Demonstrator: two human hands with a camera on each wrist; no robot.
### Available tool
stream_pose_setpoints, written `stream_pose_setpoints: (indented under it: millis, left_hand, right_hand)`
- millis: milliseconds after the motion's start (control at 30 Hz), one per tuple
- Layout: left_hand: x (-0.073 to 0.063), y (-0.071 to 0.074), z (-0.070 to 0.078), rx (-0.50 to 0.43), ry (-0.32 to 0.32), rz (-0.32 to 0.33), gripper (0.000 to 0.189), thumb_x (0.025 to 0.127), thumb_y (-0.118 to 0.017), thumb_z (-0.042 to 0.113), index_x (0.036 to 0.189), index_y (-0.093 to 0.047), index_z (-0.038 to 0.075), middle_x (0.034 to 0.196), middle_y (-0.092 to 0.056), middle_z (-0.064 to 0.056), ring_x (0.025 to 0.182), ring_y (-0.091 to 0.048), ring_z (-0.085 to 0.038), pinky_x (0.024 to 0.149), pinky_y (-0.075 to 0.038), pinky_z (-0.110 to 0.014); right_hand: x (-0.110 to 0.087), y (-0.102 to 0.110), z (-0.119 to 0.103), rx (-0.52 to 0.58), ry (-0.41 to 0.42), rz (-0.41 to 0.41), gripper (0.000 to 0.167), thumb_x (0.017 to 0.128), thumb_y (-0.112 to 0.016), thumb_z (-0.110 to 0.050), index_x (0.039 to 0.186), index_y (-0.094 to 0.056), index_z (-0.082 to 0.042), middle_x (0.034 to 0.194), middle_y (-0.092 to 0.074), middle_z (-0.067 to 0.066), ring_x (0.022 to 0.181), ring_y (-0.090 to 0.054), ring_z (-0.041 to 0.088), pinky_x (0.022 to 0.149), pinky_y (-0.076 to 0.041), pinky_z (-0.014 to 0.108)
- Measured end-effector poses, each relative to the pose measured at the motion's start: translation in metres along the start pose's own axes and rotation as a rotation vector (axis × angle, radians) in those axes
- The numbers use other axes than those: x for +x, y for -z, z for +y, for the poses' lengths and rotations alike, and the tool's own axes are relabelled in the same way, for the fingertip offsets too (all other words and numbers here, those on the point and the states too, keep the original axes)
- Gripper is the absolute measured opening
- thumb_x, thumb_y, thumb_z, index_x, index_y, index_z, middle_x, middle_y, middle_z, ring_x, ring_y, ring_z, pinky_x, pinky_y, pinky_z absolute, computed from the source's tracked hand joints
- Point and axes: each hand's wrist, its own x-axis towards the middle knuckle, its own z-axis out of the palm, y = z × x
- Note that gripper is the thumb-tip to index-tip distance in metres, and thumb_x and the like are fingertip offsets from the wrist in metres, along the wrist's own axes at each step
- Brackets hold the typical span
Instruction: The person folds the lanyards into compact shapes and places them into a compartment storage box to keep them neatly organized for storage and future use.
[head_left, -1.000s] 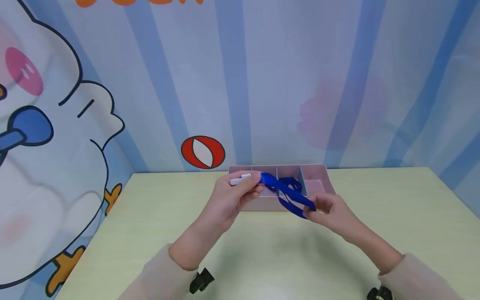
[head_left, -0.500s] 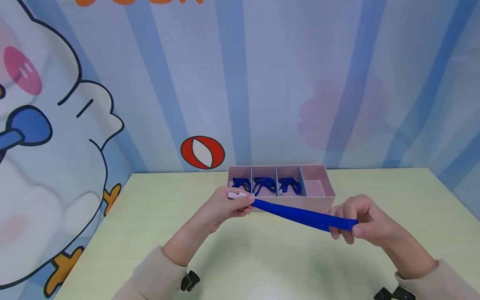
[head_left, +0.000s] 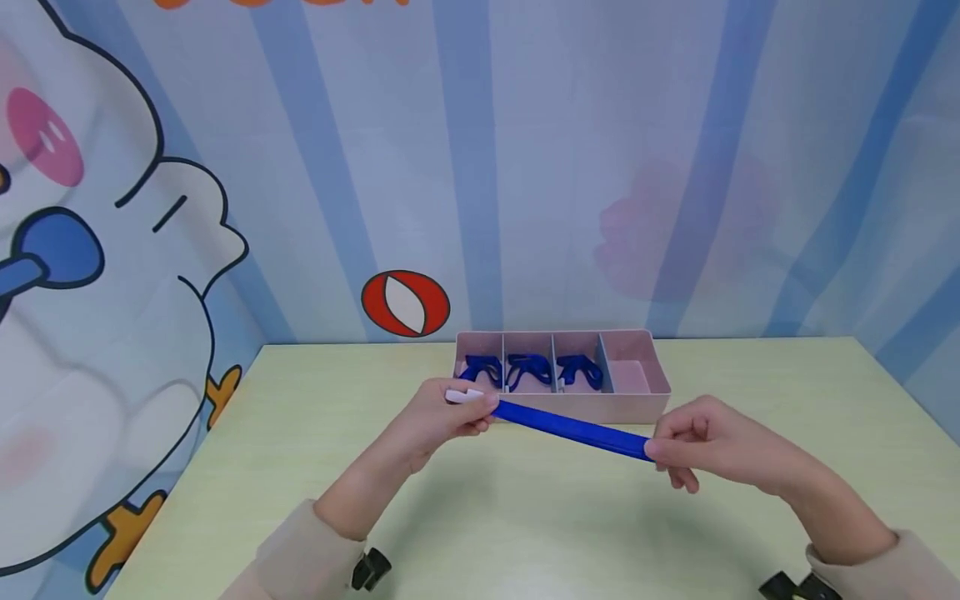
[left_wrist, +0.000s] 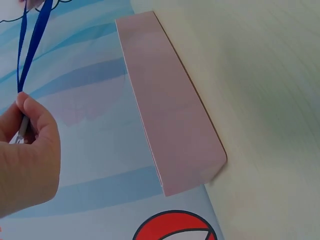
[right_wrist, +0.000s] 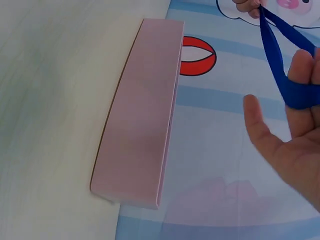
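A blue lanyard (head_left: 570,427) is stretched between my two hands, sloping down to the right in front of the box. My left hand (head_left: 431,421) pinches its end beside a white clip (head_left: 462,397), which sticks out past the thumb. At the other end my right hand (head_left: 727,442) holds the loop. In the right wrist view the strap (right_wrist: 272,50) passes round the fingers, while the thumb (right_wrist: 255,115) stands apart from them. Two strands of the strap (left_wrist: 35,40) run from the left fingertips in the left wrist view.
Behind the hands, a pink divided box (head_left: 577,408) stands at the back of the pale table (head_left: 360,375). Three of its compartments hold folded blue straps (head_left: 528,367); the rightmost compartment (head_left: 630,375) shows a bare floor. A printed curtain (head_left: 547,167) hangs behind.
The right hand has moved right, away from the left hand, drawing the slack lanyard out straight, then slightly back. The left hand has lowered and shifted left, uncovering the folded straps in the box.
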Motion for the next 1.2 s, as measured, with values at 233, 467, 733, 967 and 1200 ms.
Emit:
stream_pose_setpoints:
  millis: [233, 467, 733, 967, 1200]
  left_hand:
    - [0.000, 0.000, -0.003, -0.042, -0.005, -0.036, 0.021, 0.090, -0.062, 0.012, 0.099, -0.062, -0.007, 0.076, -0.064, -0.005, 0.065, -0.060, -0.009, 0.072, -0.054, -0.023]
    - [0.000, 0.000, -0.003, -0.062, -0.003, -0.024, 0.022, 0.090, -0.062, 0.012, 0.100, -0.063, -0.007, 0.078, -0.064, -0.006, 0.067, -0.061, -0.010, 0.075, -0.054, -0.026]
    - [-0.003, 0.001, -0.002, -0.017, -0.014, 0.042, 0.023, 0.089, -0.063, 0.013, 0.103, -0.064, -0.005, 0.082, -0.066, -0.007, 0.073, -0.064, -0.013, 0.078, -0.054, -0.029]
    - [-0.006, 0.003, -0.005, -0.025, -0.027, 0.088, 0.020, 0.089, -0.064, 0.013, 0.100, -0.066, -0.004, 0.082, -0.066, -0.007, 0.076, -0.065, -0.016, 0.081, -0.053, -0.033]
    - [-0.010, 0.002, -0.004, -0.023, -0.026, 0.137, 0.020, 0.087, -0.066, 0.013, 0.098, -0.067, -0.003, 0.081, -0.067, -0.008, 0.076, -0.065, -0.016, 0.079, -0.054, -0.031]
  right_hand:
    - [0.000, 0.008, 0.016, 0.220, 0.454, -0.031, 0.033, 0.098, -0.033, 0.006, 0.079, -0.057, -0.005, 0.093, -0.064, 0.009, 0.106, -0.051, 0.023, 0.089, -0.042, 0.032]
    - [0.003, 0.007, 0.018, 0.395, 0.423, 0.171, 0.046, 0.100, -0.023, 0.002, 0.089, -0.067, -0.008, 0.090, -0.066, 0.003, 0.095, -0.054, 0.015, 0.085, -0.044, 0.026]
    - [0.003, 0.007, 0.020, 0.412, 0.187, 0.376, 0.035, 0.099, -0.038, 0.001, 0.093, -0.072, -0.009, 0.088, -0.064, 0.001, 0.085, -0.065, 0.016, 0.079, -0.054, 0.030]
    - [0.003, 0.006, 0.020, 0.385, 0.023, 0.456, 0.026, 0.095, -0.050, -0.002, 0.090, -0.074, -0.011, 0.083, -0.070, 0.003, 0.076, -0.068, 0.016, 0.071, -0.055, 0.028]
    - [0.003, 0.006, 0.019, 0.383, -0.055, 0.490, 0.020, 0.091, -0.057, -0.003, 0.096, -0.075, -0.013, 0.085, -0.071, 0.004, 0.077, -0.068, 0.014, 0.073, -0.055, 0.028]
